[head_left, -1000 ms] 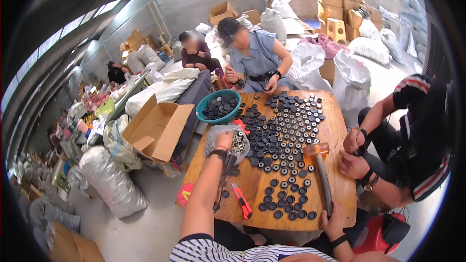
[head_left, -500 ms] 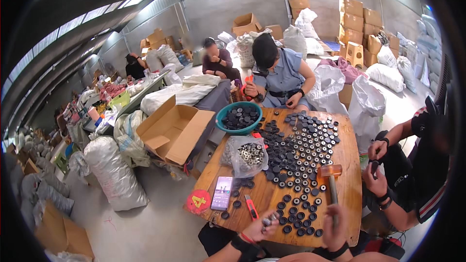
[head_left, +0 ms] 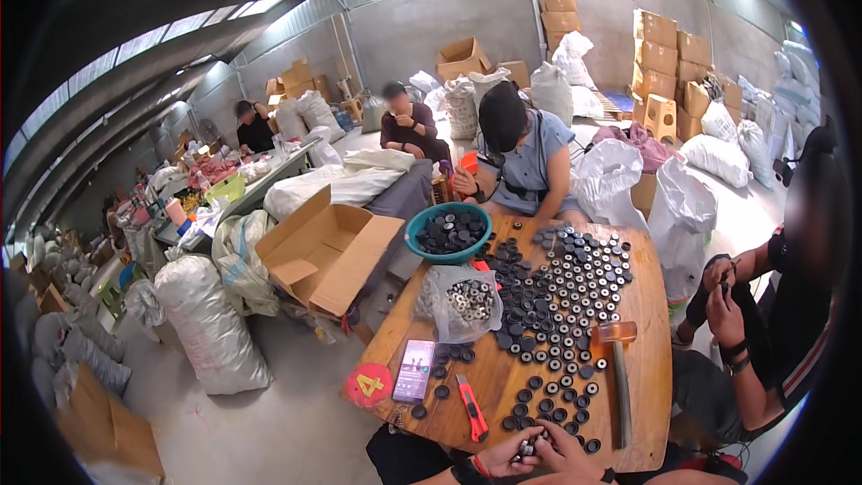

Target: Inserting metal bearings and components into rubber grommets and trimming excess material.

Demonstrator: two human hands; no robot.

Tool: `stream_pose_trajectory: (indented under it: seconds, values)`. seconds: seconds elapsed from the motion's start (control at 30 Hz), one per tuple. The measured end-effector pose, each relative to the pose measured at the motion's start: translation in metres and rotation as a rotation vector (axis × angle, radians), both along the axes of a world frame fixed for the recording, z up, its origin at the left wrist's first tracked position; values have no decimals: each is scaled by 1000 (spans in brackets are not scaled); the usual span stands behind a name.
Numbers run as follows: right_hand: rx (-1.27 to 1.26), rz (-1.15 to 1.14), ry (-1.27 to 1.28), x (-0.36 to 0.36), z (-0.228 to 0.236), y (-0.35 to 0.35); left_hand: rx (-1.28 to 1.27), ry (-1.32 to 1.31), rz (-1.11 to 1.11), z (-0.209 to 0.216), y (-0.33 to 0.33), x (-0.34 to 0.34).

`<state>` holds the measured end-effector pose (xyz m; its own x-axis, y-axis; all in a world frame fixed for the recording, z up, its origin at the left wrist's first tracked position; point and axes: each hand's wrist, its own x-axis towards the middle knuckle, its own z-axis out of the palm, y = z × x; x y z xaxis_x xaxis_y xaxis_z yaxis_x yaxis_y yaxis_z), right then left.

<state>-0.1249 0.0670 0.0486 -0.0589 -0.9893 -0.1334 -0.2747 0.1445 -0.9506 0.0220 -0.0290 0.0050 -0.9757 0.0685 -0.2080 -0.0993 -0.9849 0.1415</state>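
The left hand [head_left: 499, 459] and right hand [head_left: 571, 457] grip several small metal pieces [head_left: 529, 448]; one mallet [head_left: 620, 368], one phone [head_left: 415, 370], one red cutter [head_left: 472, 410], one teal basin [head_left: 449, 258] occupy the worktop [head_left: 648, 368].

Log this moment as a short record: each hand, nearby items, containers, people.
Left hand: holds small metal pieces
Right hand: against the left, fingers at the pieces; exact grip unclear
Surface: wooden table
Just beyond hands: round black caps
Left of caps: red cutter, phone
Right of caps: mallet, lying down
Containers: teal bowl of black discs; clear bag of metal rings
People: one across the table, one at right, others behind
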Motion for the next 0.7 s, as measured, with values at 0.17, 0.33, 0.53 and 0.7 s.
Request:
stream_pose_trajectory:
  seconds: [0.17,0.33,0.53,0.7]
  values:
    - [-93,-60,106,6,7,2,31,-203,89,8,1,4]
    - [-166,-28,178,1,6,-5,19,-218,173,-9,-1,6]
    - [-90,5,14,-6,-10,4,-61,-255,127,-5,13,8]
    - [-105,-60,36,-16,3,19,-226,-288,101,3,22,0]
